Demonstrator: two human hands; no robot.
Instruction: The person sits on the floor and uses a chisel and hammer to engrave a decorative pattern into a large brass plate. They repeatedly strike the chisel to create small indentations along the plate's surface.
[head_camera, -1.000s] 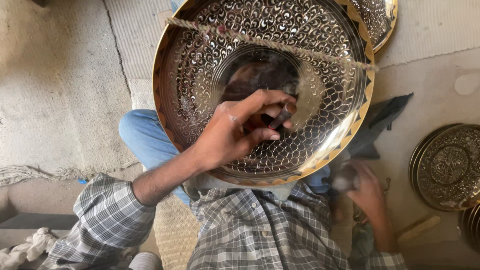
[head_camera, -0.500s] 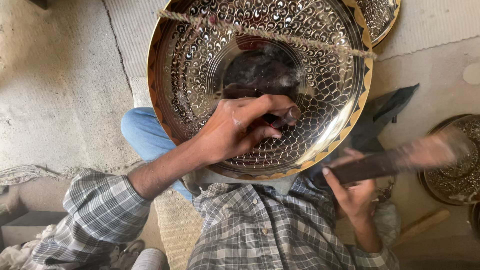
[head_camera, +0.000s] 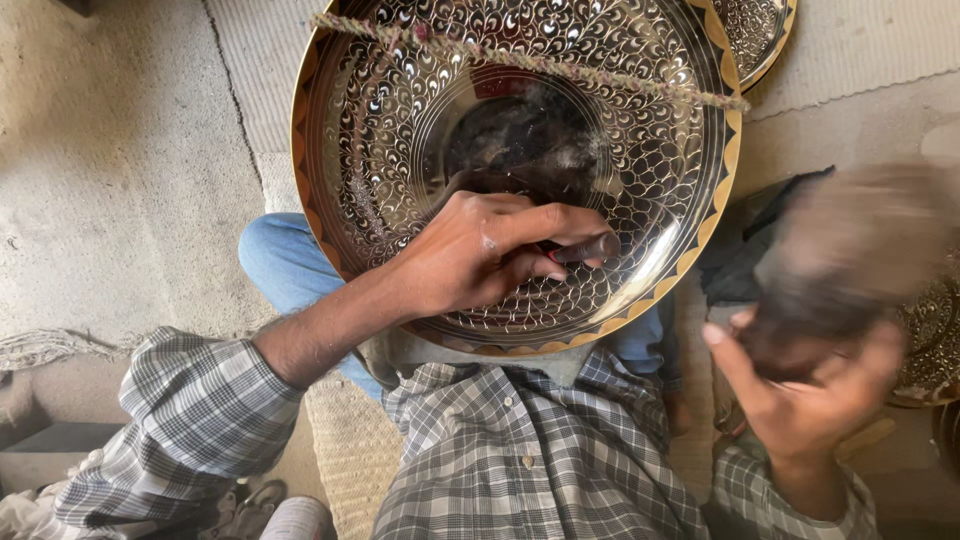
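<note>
Right hand has swung its blurred dark mallet up beside the engraved brass tray, while left hand stays clamped on a small punch, tip pressed to the tray's face.

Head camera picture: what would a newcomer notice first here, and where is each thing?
The large engraved metal tray fills the upper centre, shiny, with a gold rim and a twisted cord across its top. The left hand presses a small dark tool against its lower part. At the right, the right hand grips a dark, motion-blurred object.
</note>
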